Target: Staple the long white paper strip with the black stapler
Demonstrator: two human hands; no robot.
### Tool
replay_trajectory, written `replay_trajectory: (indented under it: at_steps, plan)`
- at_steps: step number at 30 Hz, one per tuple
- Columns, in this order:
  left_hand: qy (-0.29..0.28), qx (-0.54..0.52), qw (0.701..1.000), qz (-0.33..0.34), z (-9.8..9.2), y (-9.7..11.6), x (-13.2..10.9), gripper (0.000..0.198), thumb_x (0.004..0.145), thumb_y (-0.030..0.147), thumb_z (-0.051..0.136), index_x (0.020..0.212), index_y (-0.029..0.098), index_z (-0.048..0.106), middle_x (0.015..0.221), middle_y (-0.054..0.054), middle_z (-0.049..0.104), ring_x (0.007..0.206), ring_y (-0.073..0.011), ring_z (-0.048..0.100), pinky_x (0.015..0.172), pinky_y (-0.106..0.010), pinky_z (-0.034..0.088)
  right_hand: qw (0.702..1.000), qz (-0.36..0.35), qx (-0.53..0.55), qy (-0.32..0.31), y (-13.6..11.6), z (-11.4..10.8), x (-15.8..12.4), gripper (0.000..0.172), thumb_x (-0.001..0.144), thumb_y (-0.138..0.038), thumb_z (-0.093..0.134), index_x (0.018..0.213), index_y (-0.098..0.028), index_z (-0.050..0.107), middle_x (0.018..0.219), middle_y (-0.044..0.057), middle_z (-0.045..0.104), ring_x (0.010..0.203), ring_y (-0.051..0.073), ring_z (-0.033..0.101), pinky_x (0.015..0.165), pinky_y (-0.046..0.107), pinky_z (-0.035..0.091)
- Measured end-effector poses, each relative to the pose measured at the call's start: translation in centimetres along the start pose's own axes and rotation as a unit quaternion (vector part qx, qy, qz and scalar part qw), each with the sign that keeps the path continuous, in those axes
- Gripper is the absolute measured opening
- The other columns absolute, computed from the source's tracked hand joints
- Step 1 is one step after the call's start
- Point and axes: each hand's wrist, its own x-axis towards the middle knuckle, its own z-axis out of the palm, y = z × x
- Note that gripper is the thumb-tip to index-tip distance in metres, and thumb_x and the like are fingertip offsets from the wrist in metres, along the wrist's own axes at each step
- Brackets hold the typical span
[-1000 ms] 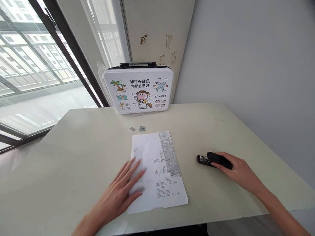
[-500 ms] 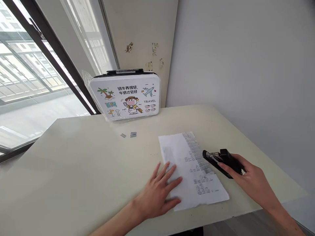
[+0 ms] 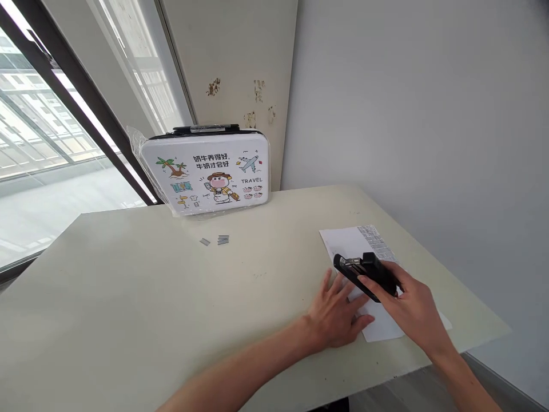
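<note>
A white printed sheet of paper (image 3: 351, 243) lies flat on the right part of the pale table (image 3: 150, 297). My left hand (image 3: 337, 315) rests on the sheet's near left part, fingers stretched out flat. My right hand (image 3: 412, 312) grips a black stapler (image 3: 364, 273) and holds it just above the sheet, its metal nose pointing left. The middle of the sheet is hidden under both hands and the stapler.
A white cartoon-printed case (image 3: 206, 171) in clear wrap stands upright at the table's back by the window. Small strips of staples (image 3: 217, 241) lie on the table in front of it. A grey wall runs along the right, close to the table's right edge.
The sheet has slid to the right under my left hand. My right hand has lifted the stapler off the table and brought it left over the sheet.
</note>
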Motion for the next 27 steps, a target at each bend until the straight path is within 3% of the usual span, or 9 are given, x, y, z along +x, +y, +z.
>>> replay_trajectory:
  at_steps: [4,7,9,11,14,17,19,22,27]
  plan:
    - [-0.007,-0.033,0.997,0.072,-1.9,-1.1,-1.3,0.049,0.109,0.044,0.041,0.15,0.02,0.052,0.155,-0.015,0.051,0.154,-0.0303,0.032,0.128,-0.052,0.021,0.999,-0.05,0.013,-0.016,-0.8,2.1,0.7,0.039,0.09,-0.06,0.067,0.111,-0.027,0.07,0.096,0.003,0.079,0.084,0.024,0.073,0.071,0.03,0.056]
    - [-0.03,-0.075,0.988,0.132,-5.4,-2.9,-4.7,0.04,0.109,0.032,0.041,0.141,0.017,0.058,0.147,-0.015,0.06,0.148,-0.0266,0.043,0.124,-0.044,0.032,0.993,-0.105,0.031,-0.05,-1.6,4.7,2.0,0.032,0.093,-0.054,0.065,0.111,-0.028,0.069,0.098,0.002,0.078,0.086,0.023,0.072,0.078,0.032,0.056]
    - [-0.026,-0.099,0.987,0.122,-8.1,-4.4,-7.6,0.033,0.107,0.024,0.045,0.134,0.018,0.062,0.139,-0.013,0.066,0.138,-0.0256,0.054,0.119,-0.042,0.039,0.986,-0.14,0.046,-0.082,-2.1,6.8,3.1,0.029,0.095,-0.051,0.064,0.112,-0.028,0.068,0.101,0.002,0.077,0.09,0.024,0.072,0.082,0.034,0.055]
    - [0.004,-0.113,0.993,0.042,-10.8,-6.0,-10.6,0.025,0.104,0.022,0.049,0.122,0.02,0.067,0.119,-0.011,0.073,0.114,-0.0231,0.067,0.103,-0.038,0.049,0.976,-0.167,0.06,-0.123,-2.8,9.1,4.2,0.028,0.095,-0.049,0.064,0.114,-0.029,0.068,0.104,0.002,0.077,0.093,0.024,0.071,0.083,0.035,0.055]
    - [0.078,-0.133,0.979,-0.136,-13.9,-8.3,-14.5,0.022,0.104,0.028,0.05,0.103,0.022,0.07,0.096,-0.007,0.073,0.087,-0.0197,0.066,0.078,-0.031,0.052,0.955,-0.207,0.079,-0.195,-4.3,12.5,5.3,0.027,0.096,-0.046,0.064,0.117,-0.03,0.068,0.106,0.002,0.077,0.093,0.023,0.071,0.082,0.035,0.056]
    - [0.175,-0.156,0.918,-0.319,-15.7,-10.1,-17.0,0.03,0.104,0.041,0.049,0.095,0.021,0.07,0.082,-0.003,0.066,0.073,-0.0174,0.058,0.063,-0.027,0.044,0.934,-0.253,0.084,-0.237,-5.8,15.0,5.6,0.026,0.095,-0.045,0.066,0.115,-0.03,0.07,0.106,0.001,0.077,0.095,0.023,0.07,0.086,0.036,0.055]
    - [0.234,-0.179,0.869,-0.399,-16.3,-10.8,-17.7,0.034,0.102,0.048,0.05,0.096,0.02,0.069,0.076,-0.001,0.06,0.069,-0.0163,0.053,0.061,-0.026,0.04,0.925,-0.27,0.093,-0.249,-6.3,15.9,5.5,0.028,0.094,-0.048,0.068,0.115,-0.029,0.071,0.109,0.003,0.077,0.1,0.023,0.069,0.091,0.038,0.054]
    - [0.276,-0.207,0.825,-0.448,-16.7,-11.1,-17.9,0.038,0.099,0.054,0.053,0.095,0.02,0.069,0.073,0.001,0.054,0.065,-0.0154,0.048,0.058,-0.025,0.037,0.927,-0.235,0.158,-0.247,-6.0,16.4,5.1,0.035,0.099,-0.054,0.058,0.117,-0.027,0.07,0.117,0.006,0.076,0.108,0.024,0.069,0.096,0.038,0.054]
    - [0.261,-0.202,0.831,-0.448,-16.4,-10.9,-17.7,0.039,0.097,0.055,0.055,0.093,0.02,0.071,0.072,0.001,0.053,0.065,-0.0154,0.047,0.057,-0.025,0.036,0.951,-0.109,0.227,-0.18,-4.3,16.7,4.9,0.049,0.107,-0.058,0.032,0.112,-0.023,0.066,0.113,0.009,0.076,0.108,0.023,0.07,0.096,0.038,0.055]
